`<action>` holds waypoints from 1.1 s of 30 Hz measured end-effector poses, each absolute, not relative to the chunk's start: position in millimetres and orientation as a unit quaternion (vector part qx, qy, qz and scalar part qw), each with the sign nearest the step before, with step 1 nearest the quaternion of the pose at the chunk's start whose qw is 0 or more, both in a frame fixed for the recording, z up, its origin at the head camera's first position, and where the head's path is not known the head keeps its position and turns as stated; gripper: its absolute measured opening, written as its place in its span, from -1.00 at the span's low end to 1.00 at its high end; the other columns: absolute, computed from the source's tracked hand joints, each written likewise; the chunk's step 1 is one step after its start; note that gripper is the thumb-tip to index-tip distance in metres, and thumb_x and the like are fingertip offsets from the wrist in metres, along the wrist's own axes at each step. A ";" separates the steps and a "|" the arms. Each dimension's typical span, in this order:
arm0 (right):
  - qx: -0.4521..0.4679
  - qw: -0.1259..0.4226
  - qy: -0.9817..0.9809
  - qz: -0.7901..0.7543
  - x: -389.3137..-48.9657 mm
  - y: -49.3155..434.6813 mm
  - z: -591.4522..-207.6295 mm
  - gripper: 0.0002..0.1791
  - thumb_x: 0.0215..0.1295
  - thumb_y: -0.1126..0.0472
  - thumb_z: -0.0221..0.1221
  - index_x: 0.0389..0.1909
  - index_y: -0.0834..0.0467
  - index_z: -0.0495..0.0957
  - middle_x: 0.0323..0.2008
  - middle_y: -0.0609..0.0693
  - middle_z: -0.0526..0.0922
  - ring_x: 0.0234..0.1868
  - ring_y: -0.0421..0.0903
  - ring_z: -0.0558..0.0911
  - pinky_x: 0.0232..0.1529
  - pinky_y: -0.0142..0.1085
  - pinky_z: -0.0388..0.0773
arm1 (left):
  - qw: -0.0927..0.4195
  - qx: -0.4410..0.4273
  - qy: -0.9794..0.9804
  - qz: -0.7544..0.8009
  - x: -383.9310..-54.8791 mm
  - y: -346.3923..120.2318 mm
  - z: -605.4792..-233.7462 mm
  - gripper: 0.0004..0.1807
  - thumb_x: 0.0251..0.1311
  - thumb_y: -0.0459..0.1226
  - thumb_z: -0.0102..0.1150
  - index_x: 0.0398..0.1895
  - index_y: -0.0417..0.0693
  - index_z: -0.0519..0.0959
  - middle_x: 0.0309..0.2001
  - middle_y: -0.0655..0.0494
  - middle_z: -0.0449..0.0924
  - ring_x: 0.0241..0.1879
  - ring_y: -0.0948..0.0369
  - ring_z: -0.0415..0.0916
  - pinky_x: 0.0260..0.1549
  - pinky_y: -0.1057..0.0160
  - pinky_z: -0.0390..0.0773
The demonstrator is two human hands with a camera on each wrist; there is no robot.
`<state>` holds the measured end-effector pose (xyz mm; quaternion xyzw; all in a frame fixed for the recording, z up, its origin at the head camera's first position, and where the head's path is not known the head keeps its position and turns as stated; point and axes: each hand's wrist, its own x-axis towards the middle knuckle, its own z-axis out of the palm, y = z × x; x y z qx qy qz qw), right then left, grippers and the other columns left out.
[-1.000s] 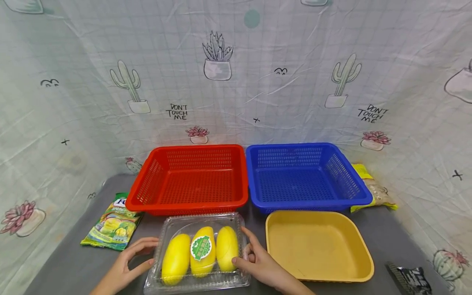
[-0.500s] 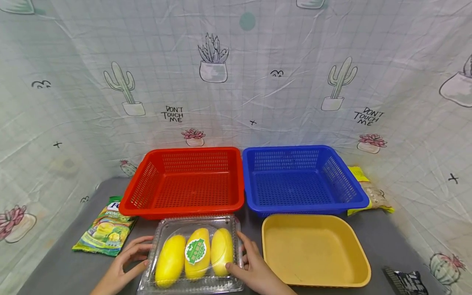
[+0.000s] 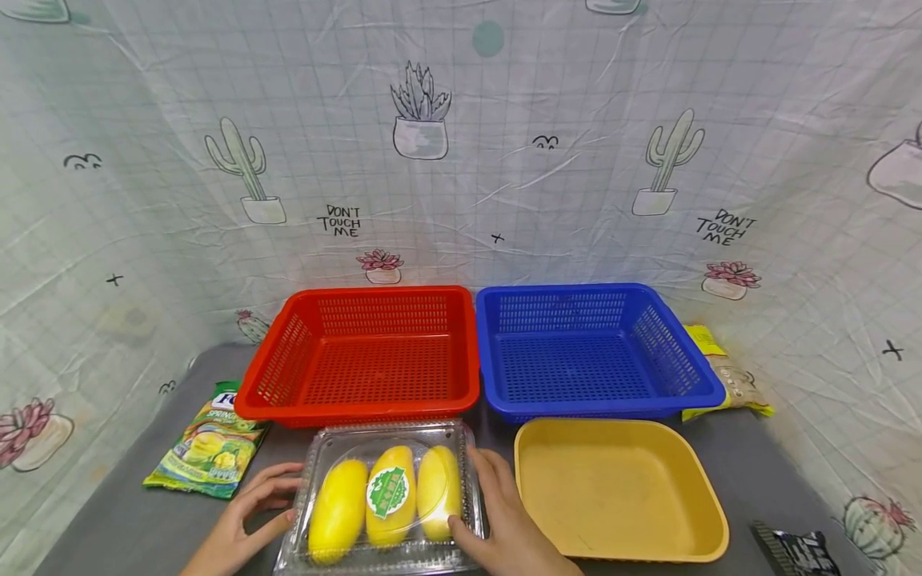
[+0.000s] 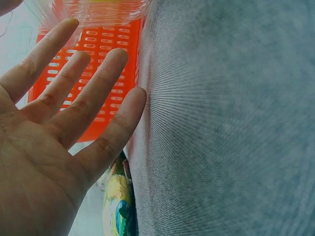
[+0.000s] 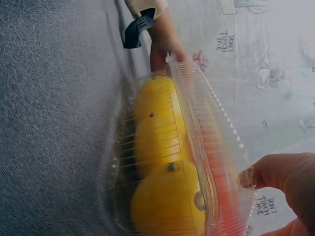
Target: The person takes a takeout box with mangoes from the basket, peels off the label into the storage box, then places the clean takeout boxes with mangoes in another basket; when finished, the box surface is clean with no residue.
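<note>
A clear plastic clamshell box (image 3: 317, 560) stands at the front of the table in the head view. Three yellow mangoes (image 3: 391, 528) lie side by side in it, the middle one with a green and white sticker (image 3: 387, 492). My right hand (image 3: 507, 528) grips the box's right side, thumb over the lid's front corner and fingers along the edge. In the right wrist view a fingertip (image 5: 247, 178) presses at the lid's rim. My left hand (image 3: 241, 520) is at the box's left side. Its fingers are extended and spread in the left wrist view, fingertips near the plastic.
Behind the box stand a red basket (image 3: 360, 412) and a blue basket (image 3: 605, 402). A yellow tray (image 3: 619, 496) sits to the right. Snack packets lie around: a green one (image 3: 209, 448) at left, a yellow one (image 3: 735, 380) behind the blue basket, a black one (image 3: 799, 550) at front right.
The head view has shifted slightly. My right thumb has slid a little toward the lid's front corner, and the right fingers lie straighter along the edge. Box and left hand have stayed put.
</note>
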<state>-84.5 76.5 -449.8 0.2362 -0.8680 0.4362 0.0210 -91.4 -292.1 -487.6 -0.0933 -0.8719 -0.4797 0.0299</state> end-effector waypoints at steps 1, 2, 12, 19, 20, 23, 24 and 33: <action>0.240 0.030 -0.870 0.429 -84.4 76.3 -449.1 -0.14 0.25 0.05 0.26 0.46 0.21 0.07 0.32 0.18 0.15 0.25 0.09 0.34 0.15 0.03 0.49 | 0.033 -0.101 -0.871 -0.480 -91.4 -292.0 -487.7 -0.73 0.26 -0.35 0.22 0.03 -0.04 0.62 0.13 0.41 0.38 0.00 0.53 0.40 -0.17 0.36 0.59; 0.242 0.037 -0.872 0.423 -84.6 75.9 -448.4 -0.14 0.23 0.07 0.27 0.46 0.21 0.08 0.33 0.18 0.15 0.27 0.09 0.31 0.16 0.03 0.48 | 0.035 -0.106 -0.870 -0.481 -91.4 -292.0 -487.9 -0.72 0.27 -0.36 0.22 0.03 -0.04 0.62 0.14 0.42 0.38 0.00 0.53 0.40 -0.17 0.36 0.58; 0.307 0.045 -0.838 0.450 -92.8 62.7 -438.2 -0.25 0.26 0.18 0.27 0.43 0.05 0.17 0.39 0.22 0.10 0.37 0.14 0.22 0.15 -0.02 0.51 | 0.046 -0.126 -0.868 -0.477 -90.4 -294.1 -488.5 -0.70 0.25 -0.39 0.22 0.04 -0.04 0.61 0.13 0.46 0.39 0.02 0.54 0.39 -0.17 0.37 0.58; 0.373 0.085 -0.818 0.429 -96.0 51.4 -439.5 -0.40 0.27 0.21 0.25 0.32 0.04 0.33 0.34 0.09 0.19 0.16 0.06 0.45 0.02 -0.30 0.57 | 0.049 -0.145 -0.864 -0.480 -89.6 -291.0 -487.3 -0.70 0.25 -0.41 0.21 0.05 -0.05 0.60 0.13 0.45 0.40 0.02 0.54 0.39 -0.17 0.35 0.59; 0.375 0.081 -0.819 0.426 -96.3 50.3 -438.8 -0.41 0.27 0.20 0.25 0.32 0.05 0.34 0.34 0.06 0.19 0.17 0.05 0.45 0.04 -0.29 0.56 | 0.051 -0.148 -0.862 -0.481 -89.3 -290.6 -487.6 -0.70 0.25 -0.41 0.21 0.05 -0.06 0.60 0.12 0.46 0.41 0.02 0.54 0.39 -0.17 0.35 0.59; 0.375 0.063 -0.825 0.418 -98.2 46.9 -435.8 -0.45 0.28 0.20 0.24 0.29 0.09 0.38 0.30 0.05 0.24 0.19 0.02 0.43 0.06 -0.30 0.55 | 0.051 -0.152 -0.858 -0.487 -89.0 -290.2 -487.6 -0.69 0.25 -0.44 0.19 0.06 -0.09 0.59 0.13 0.46 0.41 0.03 0.53 0.40 -0.15 0.36 0.58; 0.375 0.056 -0.826 0.418 -99.3 45.6 -434.6 -0.47 0.27 0.21 0.24 0.27 0.10 0.40 0.28 0.05 0.26 0.19 0.00 0.43 0.06 -0.30 0.55 | 0.048 -0.149 -0.858 -0.490 -88.9 -290.0 -487.4 -0.69 0.26 -0.43 0.18 0.06 -0.10 0.59 0.13 0.45 0.41 0.02 0.53 0.41 -0.15 0.36 0.58; 0.384 0.038 -0.843 0.375 -109.6 30.8 -428.5 -0.58 0.27 0.22 0.24 0.15 0.12 0.52 0.13 0.00 0.45 0.12 -0.11 0.44 0.06 -0.35 0.52 | 0.027 -0.113 -0.864 -0.489 -87.8 -290.5 -488.3 -0.71 0.27 -0.36 0.22 0.05 -0.02 0.60 0.12 0.37 0.43 0.01 0.50 0.42 -0.14 0.36 0.58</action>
